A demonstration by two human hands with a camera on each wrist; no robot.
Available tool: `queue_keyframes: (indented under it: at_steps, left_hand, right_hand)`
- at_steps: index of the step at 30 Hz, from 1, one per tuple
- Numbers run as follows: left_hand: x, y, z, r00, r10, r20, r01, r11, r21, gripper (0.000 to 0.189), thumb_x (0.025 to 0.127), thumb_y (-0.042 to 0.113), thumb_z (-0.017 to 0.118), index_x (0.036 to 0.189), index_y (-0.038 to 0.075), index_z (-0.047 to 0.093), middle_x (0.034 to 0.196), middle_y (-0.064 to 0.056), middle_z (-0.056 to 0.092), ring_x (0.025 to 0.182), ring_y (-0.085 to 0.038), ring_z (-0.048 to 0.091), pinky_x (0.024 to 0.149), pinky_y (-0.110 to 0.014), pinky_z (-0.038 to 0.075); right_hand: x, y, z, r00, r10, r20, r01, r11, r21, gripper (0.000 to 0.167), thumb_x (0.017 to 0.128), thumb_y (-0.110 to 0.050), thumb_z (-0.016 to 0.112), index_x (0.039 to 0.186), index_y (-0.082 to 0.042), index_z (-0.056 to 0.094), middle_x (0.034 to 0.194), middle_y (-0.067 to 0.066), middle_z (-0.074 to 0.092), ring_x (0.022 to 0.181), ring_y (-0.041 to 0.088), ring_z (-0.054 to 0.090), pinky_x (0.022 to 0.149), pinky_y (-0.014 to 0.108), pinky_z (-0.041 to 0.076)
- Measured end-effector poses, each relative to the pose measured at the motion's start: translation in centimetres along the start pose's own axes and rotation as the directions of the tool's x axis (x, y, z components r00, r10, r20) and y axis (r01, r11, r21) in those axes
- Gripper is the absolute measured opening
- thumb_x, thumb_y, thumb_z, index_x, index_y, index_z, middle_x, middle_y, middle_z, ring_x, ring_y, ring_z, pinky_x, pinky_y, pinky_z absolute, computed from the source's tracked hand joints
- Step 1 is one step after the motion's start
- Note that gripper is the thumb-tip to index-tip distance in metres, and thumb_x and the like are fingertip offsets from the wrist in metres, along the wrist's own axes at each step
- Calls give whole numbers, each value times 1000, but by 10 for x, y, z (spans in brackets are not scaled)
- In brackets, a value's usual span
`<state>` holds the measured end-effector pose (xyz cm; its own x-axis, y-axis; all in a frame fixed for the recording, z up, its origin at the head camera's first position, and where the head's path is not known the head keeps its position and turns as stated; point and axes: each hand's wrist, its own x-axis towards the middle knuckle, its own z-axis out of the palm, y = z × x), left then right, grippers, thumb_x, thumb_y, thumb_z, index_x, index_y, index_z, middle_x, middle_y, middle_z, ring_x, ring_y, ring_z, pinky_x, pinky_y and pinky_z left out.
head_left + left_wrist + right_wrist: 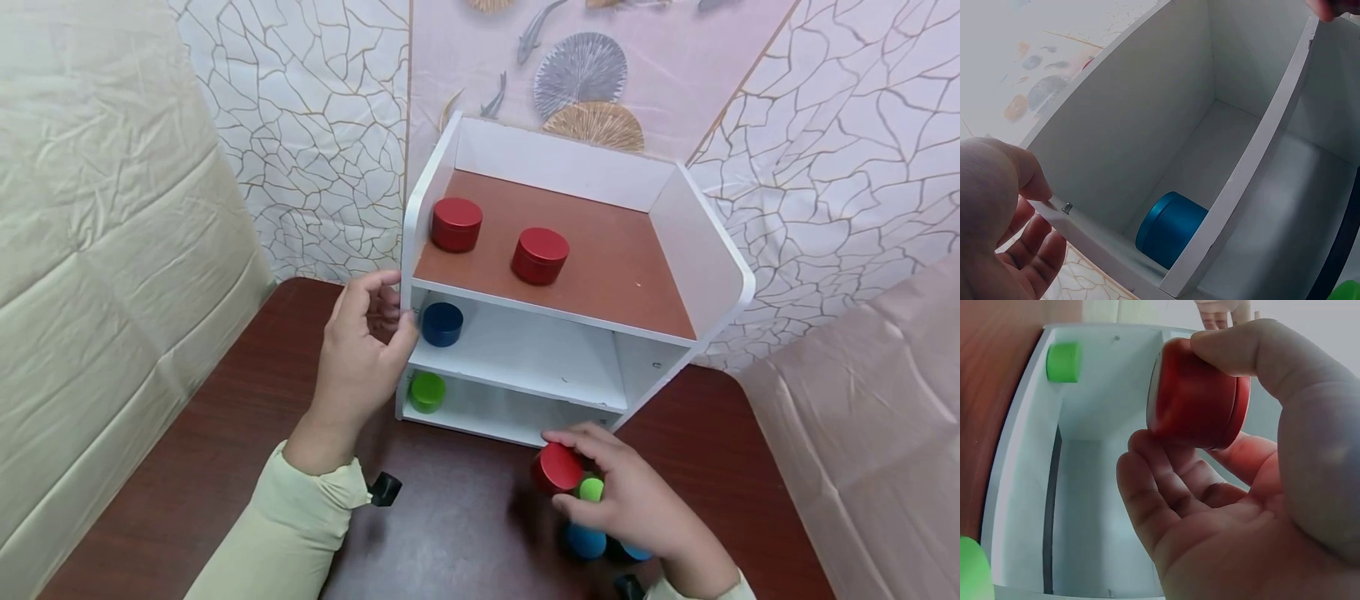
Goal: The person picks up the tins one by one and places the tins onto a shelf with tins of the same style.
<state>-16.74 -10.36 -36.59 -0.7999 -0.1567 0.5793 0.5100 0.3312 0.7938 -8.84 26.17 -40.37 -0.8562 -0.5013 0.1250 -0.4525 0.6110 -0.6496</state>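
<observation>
My right hand [618, 492] holds a round red tin [557, 468] between thumb and fingers, in front of the shelf's lower right part. In the right wrist view the red tin [1197, 397] is tilted on its side, its lid seam toward the palm. At the left, my left hand [362, 350] grips the side panel of a white shelf unit [517, 342], thumb at the front edge and fingers behind it. Two red tins, one at the left [457, 225] and one nearer the middle [540, 256], stand on the brown top. Below sit a blue tin [442, 324] and a green tin [427, 392].
On the dark wooden table [427, 517], blue tins [586, 542] and a green tin [592, 489] lie beneath my right hand, partly hidden by it. Patterned cloth [322, 125] hangs behind the shelf, and plain cloth [97, 250] borders the table at the left.
</observation>
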Motion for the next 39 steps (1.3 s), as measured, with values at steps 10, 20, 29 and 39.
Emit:
queue_keyframes:
  at_steps: [10, 20, 29, 39]
  left_hand:
    - [-1, 0, 0, 1000, -4, 1, 4, 1000, -1, 48, 102, 6, 74, 148, 13, 61, 122, -9, 64, 104, -14, 66, 86, -18, 60]
    - [-1, 1, 0, 1000, -4, -2, 4, 1000, 4, 48, 102, 6, 74, 148, 12, 62, 121, -9, 64, 103, -14, 66, 86, -18, 60]
    - [-1, 1, 0, 1000, -7, 3, 7, 1000, 10, 48, 102, 7, 74, 148, 12, 61, 122, -9, 64, 104, -14, 66, 86, -18, 59]
    - [0, 2, 0, 1000, -7, -2, 7, 1000, 20, 47, 102, 7, 73, 148, 13, 62, 121, -9, 65, 103, -14, 66, 85, -19, 59]
  right_hand:
    - [-1, -10, -16, 1000, -17, -17, 17, 999, 42, 82, 81, -17, 102, 154, -23, 65, 138, -4, 66, 114, 14, 68, 87, 30, 69]
    - [1, -21, -36, 999, -36, -24, 37, 999, 38, 83, 81, -14, 102, 153, -24, 62, 140, -5, 65, 116, 16, 69, 89, 27, 68]
    - [1, -40, -59, 997, -52, -55, 50, 998, -36, 82, 81, -12, 101, 152, -28, 61, 139, -7, 65, 112, 15, 69, 86, 28, 68]
    - [0, -65, -90, 993, -93, -79, 89, 995, -54, 84, 83, -3, 97, 153, -30, 60, 141, -9, 64, 111, 15, 69, 83, 28, 68]
